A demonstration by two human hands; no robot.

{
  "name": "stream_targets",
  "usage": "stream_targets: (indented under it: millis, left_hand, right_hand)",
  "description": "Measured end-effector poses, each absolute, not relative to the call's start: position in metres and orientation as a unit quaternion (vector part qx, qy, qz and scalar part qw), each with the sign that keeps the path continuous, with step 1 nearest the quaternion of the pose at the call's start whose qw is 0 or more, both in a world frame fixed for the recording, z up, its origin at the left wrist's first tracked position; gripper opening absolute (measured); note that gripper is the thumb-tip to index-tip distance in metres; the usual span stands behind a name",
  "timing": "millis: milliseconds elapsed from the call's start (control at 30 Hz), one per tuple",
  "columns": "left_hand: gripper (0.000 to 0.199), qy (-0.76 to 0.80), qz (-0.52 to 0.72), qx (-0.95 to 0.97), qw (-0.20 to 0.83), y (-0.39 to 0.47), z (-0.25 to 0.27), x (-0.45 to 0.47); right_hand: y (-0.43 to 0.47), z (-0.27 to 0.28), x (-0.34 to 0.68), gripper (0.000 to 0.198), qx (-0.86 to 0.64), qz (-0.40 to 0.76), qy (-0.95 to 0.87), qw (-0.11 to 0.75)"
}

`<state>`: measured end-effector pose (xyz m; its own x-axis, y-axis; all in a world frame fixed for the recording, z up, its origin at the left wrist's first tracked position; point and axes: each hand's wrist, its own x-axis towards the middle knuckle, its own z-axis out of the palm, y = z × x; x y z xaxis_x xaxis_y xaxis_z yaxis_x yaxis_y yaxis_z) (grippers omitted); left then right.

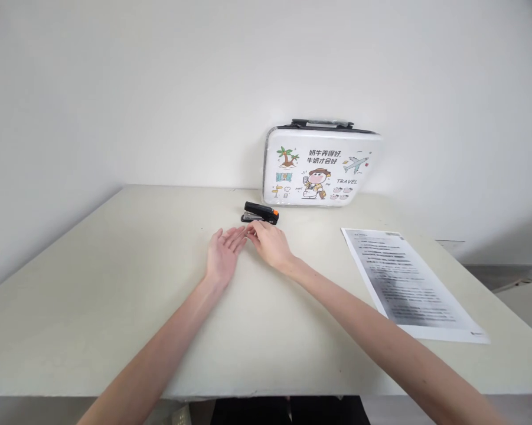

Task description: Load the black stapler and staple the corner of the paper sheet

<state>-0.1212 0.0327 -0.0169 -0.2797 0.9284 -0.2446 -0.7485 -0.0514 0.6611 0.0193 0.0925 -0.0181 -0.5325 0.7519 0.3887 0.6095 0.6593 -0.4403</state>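
Note:
A black stapler [260,213] with an orange tip on its right end stands on the table, just beyond my hands. My left hand [224,254] lies palm up, its fingers stretched out toward the stapler. Over those fingertips, my right hand [269,242] pinches with thumb and forefinger. Whatever sits in the pinch is too small to make out. The right hand covers part of the stapler's near side.
Behind the stapler, a white case [321,168] with cartoon prints and a black handle leans by the wall. A printed sheet of paper [407,283] lies to the right on the pale table [92,295]. The table's front edge runs below my forearms.

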Motion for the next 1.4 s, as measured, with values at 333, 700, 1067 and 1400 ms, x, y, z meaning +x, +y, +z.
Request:
stream_targets:
  millis: [333, 700, 1067, 1400]
  left_hand:
    - [0.011, 0.531, 0.674, 0.371, 0.355, 0.031, -0.022, -0.122]
    - [0.022, 0.554, 0.401, 0.655, 0.321, 0.003, -0.017, -0.089]
    - [0.038, 0.490, 0.280, 0.796, 0.219, -0.001, -0.027, -0.080]
    - [0.021, 0.692, 0.295, 0.657, 0.055, 0.057, -0.015, -0.112]
  right_hand:
    - [0.055, -0.016, 0.060, 0.022, -0.367, 0.135, -0.871, 0.297]
    - [-0.062, -0.028, 0.247, 0.015, -0.504, 0.224, -0.765, 0.333]
    - [-0.072, -0.047, 0.318, 0.020, -0.610, 0.203, -0.670, 0.371]
    - [-0.065, -0.033, 0.291, 0.026, -0.570, 0.258, -0.684, 0.376]
